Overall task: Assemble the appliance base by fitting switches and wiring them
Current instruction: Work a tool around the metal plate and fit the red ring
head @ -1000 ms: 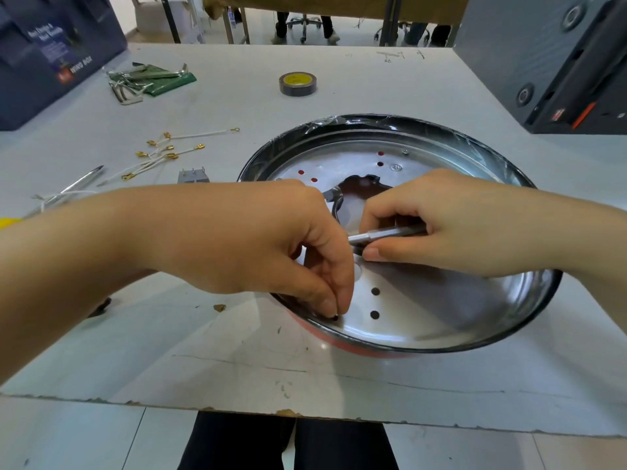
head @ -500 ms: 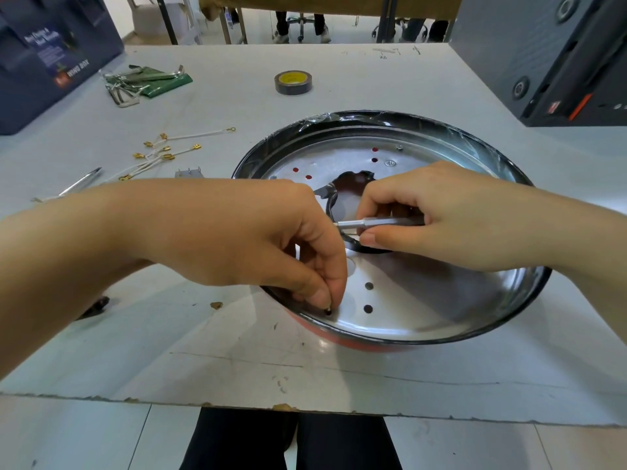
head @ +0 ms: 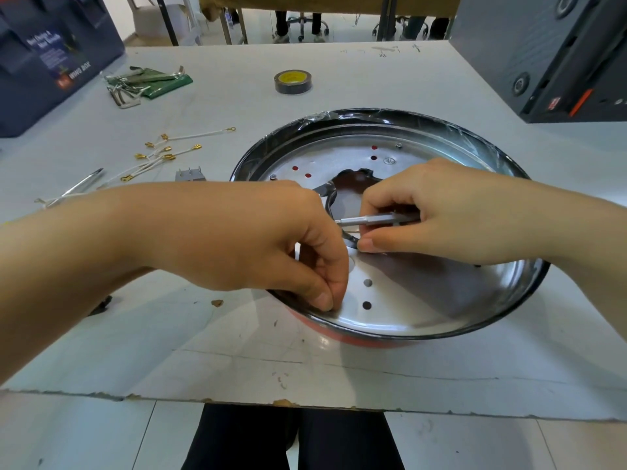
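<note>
The round appliance base (head: 441, 313) lies upside down on the table, a shiny metal pan with a black rim, a red outer wall and several holes. My left hand (head: 271, 242) reaches over its left rim, fingertips pinched together on the pan floor near the front edge; what they pinch is hidden. My right hand (head: 441, 215) grips a small silver screwdriver (head: 369, 219) lying almost level, its tip pointing left toward my left hand, over the pan's dark central cut-out (head: 353, 188).
Several white wires with gold terminals (head: 163, 154) and a small grey switch part (head: 190, 174) lie left of the pan. Tweezers (head: 81, 184), a green pouch with metal tools (head: 146, 83) and a tape roll (head: 292, 82) sit farther back. A dark case (head: 543, 52) stands at the right.
Both hands stay at the pan. The screwdriver has tilted from slightly raised at the handle to nearly level, and its tip has moved closer to my left hand.
</note>
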The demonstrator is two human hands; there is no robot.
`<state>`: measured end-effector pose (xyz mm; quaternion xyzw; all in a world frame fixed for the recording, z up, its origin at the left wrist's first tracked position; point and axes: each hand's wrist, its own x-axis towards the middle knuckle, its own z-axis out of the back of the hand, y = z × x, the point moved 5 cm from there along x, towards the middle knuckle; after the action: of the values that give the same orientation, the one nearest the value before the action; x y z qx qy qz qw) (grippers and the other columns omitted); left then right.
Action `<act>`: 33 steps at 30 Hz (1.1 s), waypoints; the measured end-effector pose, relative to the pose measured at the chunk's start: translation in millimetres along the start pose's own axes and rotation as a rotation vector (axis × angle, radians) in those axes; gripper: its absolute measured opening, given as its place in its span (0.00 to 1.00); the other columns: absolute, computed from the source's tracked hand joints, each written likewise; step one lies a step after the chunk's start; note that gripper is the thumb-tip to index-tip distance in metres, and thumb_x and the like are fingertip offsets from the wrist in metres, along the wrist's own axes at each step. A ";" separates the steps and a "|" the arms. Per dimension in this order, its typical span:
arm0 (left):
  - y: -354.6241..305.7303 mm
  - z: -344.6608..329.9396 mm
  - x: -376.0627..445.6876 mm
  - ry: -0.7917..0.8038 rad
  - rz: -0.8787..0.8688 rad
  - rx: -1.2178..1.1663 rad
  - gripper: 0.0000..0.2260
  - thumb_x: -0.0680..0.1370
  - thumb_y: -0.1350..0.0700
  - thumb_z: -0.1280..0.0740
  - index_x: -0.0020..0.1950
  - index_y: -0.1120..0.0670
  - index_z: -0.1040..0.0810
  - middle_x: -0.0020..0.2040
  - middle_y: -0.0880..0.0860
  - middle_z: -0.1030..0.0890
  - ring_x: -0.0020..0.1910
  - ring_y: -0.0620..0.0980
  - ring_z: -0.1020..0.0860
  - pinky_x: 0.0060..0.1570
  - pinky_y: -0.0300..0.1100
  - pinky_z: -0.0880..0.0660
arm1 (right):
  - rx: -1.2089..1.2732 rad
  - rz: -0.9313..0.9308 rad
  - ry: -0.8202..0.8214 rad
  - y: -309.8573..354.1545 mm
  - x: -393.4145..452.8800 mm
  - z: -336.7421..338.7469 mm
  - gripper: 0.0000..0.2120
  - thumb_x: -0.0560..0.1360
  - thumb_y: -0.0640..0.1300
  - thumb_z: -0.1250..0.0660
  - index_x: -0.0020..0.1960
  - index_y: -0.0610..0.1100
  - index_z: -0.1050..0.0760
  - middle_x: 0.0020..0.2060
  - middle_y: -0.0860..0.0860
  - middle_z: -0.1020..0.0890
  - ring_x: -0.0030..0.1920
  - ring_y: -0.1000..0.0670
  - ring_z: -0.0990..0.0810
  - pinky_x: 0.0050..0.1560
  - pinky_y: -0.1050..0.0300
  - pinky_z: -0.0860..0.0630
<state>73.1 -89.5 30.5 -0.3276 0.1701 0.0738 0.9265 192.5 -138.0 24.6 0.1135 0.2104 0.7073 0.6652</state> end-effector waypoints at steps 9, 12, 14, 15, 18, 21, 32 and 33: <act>3.4 -0.5 -2.2 -0.076 -0.018 -0.017 0.02 0.71 0.51 0.29 0.41 0.45 0.17 0.38 0.43 0.17 0.38 0.41 0.20 0.40 0.30 0.26 | 0.039 -0.007 -0.014 0.1 -2.3 0.3 0.14 0.69 0.59 0.39 0.42 0.49 0.23 0.31 0.53 0.23 0.33 0.58 0.28 0.37 0.66 0.32; 6.9 -1.1 -4.0 -0.130 -0.049 -0.023 0.01 0.72 0.51 0.28 0.42 0.46 0.17 0.38 0.44 0.17 0.38 0.42 0.19 0.40 0.31 0.25 | 0.072 -0.020 -0.056 -1.8 -2.8 3.0 0.10 0.72 0.56 0.40 0.44 0.52 0.25 0.33 0.58 0.22 0.35 0.62 0.27 0.35 0.71 0.31; 8.7 -1.2 -5.3 -0.162 -0.079 -0.022 0.01 0.73 0.50 0.28 0.42 0.45 0.17 0.38 0.46 0.17 0.38 0.45 0.19 0.40 0.36 0.24 | 0.135 0.001 -0.087 -3.4 -3.9 6.5 0.06 0.75 0.52 0.40 0.45 0.52 0.25 0.32 0.63 0.22 0.32 0.63 0.26 0.32 0.72 0.31; 9.2 -1.0 -6.0 -0.175 -0.096 -0.023 0.02 0.72 0.49 0.28 0.42 0.45 0.17 0.38 0.46 0.17 0.38 0.46 0.19 0.39 0.38 0.24 | 0.167 0.030 -0.097 -3.1 -5.0 8.6 0.05 0.75 0.51 0.39 0.45 0.52 0.25 0.33 0.62 0.22 0.32 0.62 0.25 0.32 0.70 0.30; 10.4 -0.2 -7.6 -0.177 -0.117 -0.051 0.03 0.71 0.50 0.27 0.44 0.45 0.16 0.40 0.47 0.16 0.39 0.47 0.19 0.40 0.41 0.23 | 0.340 0.142 -0.110 0.5 -10.6 15.1 0.03 0.75 0.48 0.33 0.47 0.53 0.21 0.31 0.54 0.20 0.30 0.58 0.24 0.31 0.68 0.29; 11.7 0.5 -7.2 -0.159 -0.120 -0.058 0.04 0.71 0.51 0.27 0.45 0.47 0.15 0.40 0.47 0.16 0.38 0.46 0.18 0.40 0.40 0.22 | 0.601 0.225 -0.152 0.5 -16.0 22.2 0.06 0.70 0.45 0.27 0.46 0.52 0.21 0.26 0.51 0.23 0.25 0.58 0.28 0.25 0.69 0.33; 13.0 0.4 -4.8 -0.115 -0.099 -0.082 0.06 0.71 0.51 0.28 0.46 0.49 0.15 0.41 0.51 0.16 0.39 0.51 0.18 0.42 0.49 0.22 | 0.797 0.384 -0.079 16.9 -19.7 18.0 0.04 0.67 0.39 0.25 0.39 0.39 0.19 0.28 0.51 0.20 0.25 0.57 0.26 0.25 0.66 0.30; 12.8 0.1 -4.7 -0.120 -0.101 -0.080 0.06 0.71 0.51 0.28 0.46 0.49 0.15 0.40 0.51 0.16 0.39 0.51 0.18 0.42 0.48 0.22 | 0.802 0.370 -0.081 18.2 -18.7 16.5 0.05 0.67 0.39 0.26 0.39 0.39 0.20 0.28 0.52 0.21 0.25 0.57 0.26 0.25 0.65 0.30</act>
<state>65.6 -79.7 24.8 -0.3674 0.0946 0.0530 0.9237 185.1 -154.6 49.6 0.4261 0.4181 0.6718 0.4386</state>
